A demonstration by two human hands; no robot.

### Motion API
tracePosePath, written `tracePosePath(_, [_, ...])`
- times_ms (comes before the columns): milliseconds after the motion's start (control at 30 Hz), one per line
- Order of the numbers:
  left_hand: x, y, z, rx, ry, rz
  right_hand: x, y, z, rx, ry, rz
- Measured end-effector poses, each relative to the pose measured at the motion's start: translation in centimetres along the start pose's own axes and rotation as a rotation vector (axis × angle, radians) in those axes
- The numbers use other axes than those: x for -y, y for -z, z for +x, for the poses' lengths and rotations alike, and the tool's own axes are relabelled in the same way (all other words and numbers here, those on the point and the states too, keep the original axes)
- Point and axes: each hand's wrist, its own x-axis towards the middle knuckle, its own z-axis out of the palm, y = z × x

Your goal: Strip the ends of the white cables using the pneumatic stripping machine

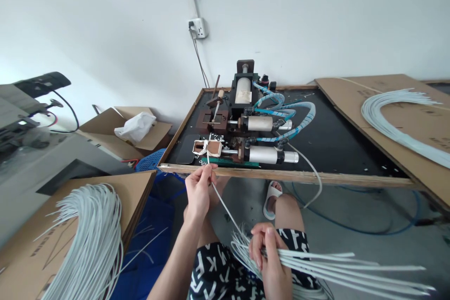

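Note:
My left hand (199, 188) pinches one white cable (225, 207) between thumb and fingers at the table's front edge. The cable's upper end runs into the gap between the tan-padded jaws (214, 148) of a pneumatic clamping machine (262, 153). Across my lap, my right hand (270, 253) is wrapped round a bundle of white cables (333, 267), whose ends fan out to the right. The pinched cable slants down toward this bundle. Small white offcuts (217, 138) lie scattered around the jaws.
A large cable bundle (89, 225) lies on cardboard at left; another curved bundle (393, 126) rests on cardboard at right. Blue-white air hoses (304, 124) loop over the black tabletop (337, 145). An open box (121, 133) stands behind the left side. A wall socket (198, 28) feeds a cord downward.

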Motion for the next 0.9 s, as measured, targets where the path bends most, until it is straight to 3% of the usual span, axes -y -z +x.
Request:
tracePosePath(300, [0.0, 0.0, -0.2, 0.037, -0.001, -0.085, -0.1, -0.9, 0.2, 0.032, 0.0, -0.031])
tracePosePath(467, [-0.4, 1.0, -2.4, 0.115, -0.093, -0.046, 1.3, -2.5, 0.4, 0.125, -0.066, -0.065])
tracePosePath(567, [-1.0, 2.0, -4.1, 0.236, -0.188, 0.077, 1.7, -3.1, 0.5, 0.167, -0.063, -0.065])
tracePosePath(633, [-1.4, 2.3, -4.8, 0.379, -0.255, 0.235, 1.5, -3.3, 0.4, 0.175, -0.055, -0.081])
tracePosePath(767, [-2.0, 1.5, -4.6, 0.969, -0.333, 0.666, 1.1, -3.0, 0.1, 0.204, -0.063, -0.106])
tracePosePath(800, [-2.1, 1.2, -4.3, 1.063, -0.346, 0.753, 1.1, -2.9, 0.0, 0.213, -0.068, -0.11])
tracePosePath(833, [-2.1, 0.8, -4.1, 1.098, -0.361, 0.82, 1.1, -2.7, 0.0, 0.223, -0.075, -0.113])
tracePosePath(900, [-2.4, 0.1, -3.9, 1.052, -0.381, 0.874, 1.2, -2.4, 0.0, 0.248, -0.092, -0.122])
